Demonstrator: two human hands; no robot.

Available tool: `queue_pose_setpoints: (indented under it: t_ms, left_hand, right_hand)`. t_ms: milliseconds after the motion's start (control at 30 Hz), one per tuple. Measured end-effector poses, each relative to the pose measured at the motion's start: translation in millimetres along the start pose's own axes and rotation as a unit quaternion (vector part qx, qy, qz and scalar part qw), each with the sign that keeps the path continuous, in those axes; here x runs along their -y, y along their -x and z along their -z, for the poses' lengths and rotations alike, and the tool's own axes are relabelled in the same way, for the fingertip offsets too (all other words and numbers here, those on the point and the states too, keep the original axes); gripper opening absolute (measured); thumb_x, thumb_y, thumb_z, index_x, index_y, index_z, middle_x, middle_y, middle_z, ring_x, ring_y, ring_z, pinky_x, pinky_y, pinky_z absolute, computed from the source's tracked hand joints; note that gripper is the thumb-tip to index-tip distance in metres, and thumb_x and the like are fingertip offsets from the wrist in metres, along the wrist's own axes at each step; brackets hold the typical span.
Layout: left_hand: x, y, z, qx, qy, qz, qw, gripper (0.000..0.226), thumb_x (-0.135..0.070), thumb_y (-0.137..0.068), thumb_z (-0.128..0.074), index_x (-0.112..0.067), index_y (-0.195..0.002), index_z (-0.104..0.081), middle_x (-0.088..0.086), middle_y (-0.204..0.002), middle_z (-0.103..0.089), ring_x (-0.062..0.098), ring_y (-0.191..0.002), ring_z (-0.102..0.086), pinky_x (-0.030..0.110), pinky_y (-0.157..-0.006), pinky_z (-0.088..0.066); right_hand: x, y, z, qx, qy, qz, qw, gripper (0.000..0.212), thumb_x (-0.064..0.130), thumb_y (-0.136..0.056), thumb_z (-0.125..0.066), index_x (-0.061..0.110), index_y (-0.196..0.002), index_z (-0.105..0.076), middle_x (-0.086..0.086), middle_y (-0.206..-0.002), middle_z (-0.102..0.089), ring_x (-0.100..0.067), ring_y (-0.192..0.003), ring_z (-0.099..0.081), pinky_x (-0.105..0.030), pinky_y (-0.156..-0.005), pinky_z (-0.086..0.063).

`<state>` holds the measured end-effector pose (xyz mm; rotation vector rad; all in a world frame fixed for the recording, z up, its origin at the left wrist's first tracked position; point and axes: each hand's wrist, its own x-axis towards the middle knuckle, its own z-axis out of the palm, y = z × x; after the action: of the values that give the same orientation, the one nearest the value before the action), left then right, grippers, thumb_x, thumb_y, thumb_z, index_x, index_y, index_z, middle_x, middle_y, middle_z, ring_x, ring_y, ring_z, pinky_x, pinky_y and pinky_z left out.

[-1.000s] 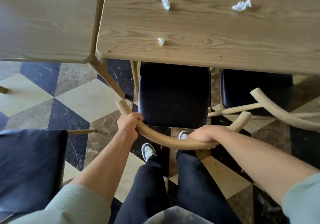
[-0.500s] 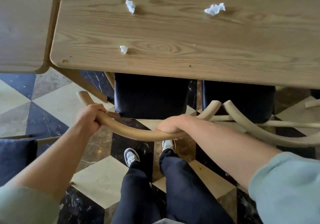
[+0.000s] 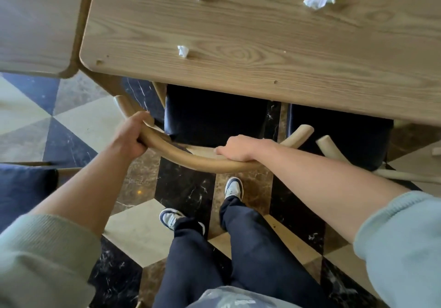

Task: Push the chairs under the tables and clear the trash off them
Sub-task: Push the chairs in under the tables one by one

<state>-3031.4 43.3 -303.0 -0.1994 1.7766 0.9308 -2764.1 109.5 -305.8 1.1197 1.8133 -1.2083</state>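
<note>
Wooden chair backrest (image 3: 191, 158) gripped by your left hand (image 3: 132, 134) and right hand (image 3: 241, 149); seat mostly under table (image 3: 286, 52), paper scraps (image 3: 318, 0) remain.

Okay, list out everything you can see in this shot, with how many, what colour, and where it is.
wooden table: 1, light oak, top centre and right
second table: 1, light oak, top left, beside the first
crumpled tissues: 4, white, on the wooden table; one is cut off at the top right edge
held chair: 1, curved wooden back, dark seat partly under the table, centre
neighbouring chair: 1, wooden back, dark seat, right, also partly under the table
blue cushioned seat: 1, dark blue, left edge
floor: cream, brown and black marble diamonds
left hand: grips the chair back's left end
right hand: grips the chair back right of centre
shoes: 2, white and navy, bottom centre
</note>
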Motion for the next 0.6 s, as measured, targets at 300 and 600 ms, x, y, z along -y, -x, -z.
queue_pose_setpoints:
  t_ms: [300, 600]
  left_hand:
    - [-0.4, 35.4, 79.7, 0.058, -0.084, -0.031, 0.994, 0.053, -0.053, -0.1, -0.056, -0.021, -0.142, -0.047, 0.013, -0.145, -0.052, 0.031, -0.126, -0.056, 0.047, -0.095, -0.053]
    - [5.0, 68.4, 288.6, -0.001, 0.026, -0.046, 0.999, 0.056, -0.05, -0.1, -0.059, -0.015, -0.143, -0.051, 0.017, -0.15, -0.052, 0.04, -0.132, -0.054, 0.056, -0.106, -0.049]
  right_hand:
    - [109.7, 9.8, 22.0, -0.158, -0.356, 0.064, 0.919, 0.041, 0.041, -0.103, -0.047, 0.008, -0.093, -0.07, -0.012, -0.092, -0.072, -0.023, -0.08, -0.068, -0.036, -0.072, -0.052]
    - [317.5, 5.6, -38.7, -0.133, -0.282, 0.113, 0.943, 0.041, 0.042, -0.101, -0.05, 0.007, -0.092, -0.07, -0.011, -0.083, -0.069, -0.024, -0.075, -0.064, -0.037, -0.071, -0.049]
